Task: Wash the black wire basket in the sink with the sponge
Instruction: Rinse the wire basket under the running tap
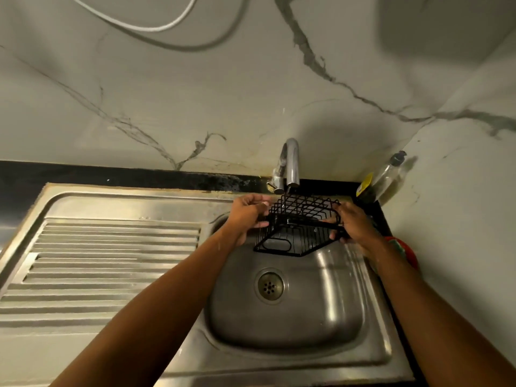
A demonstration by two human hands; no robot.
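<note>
Fingers (261, 225) of the left hand (247, 215) and right hand (356, 223) grip opposite ends of the black wire basket (300, 212), holding it tilted beneath the faucet spout (291, 163), seemingly for rinsing.

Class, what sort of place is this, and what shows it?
Most likely a home kitchen: a steel sink with a ribbed draining board, a chrome tap, and a soap bottle in the corner.

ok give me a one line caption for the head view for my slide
Left hand and right hand hold the black wire basket under the tap, above the steel sink.
</note>
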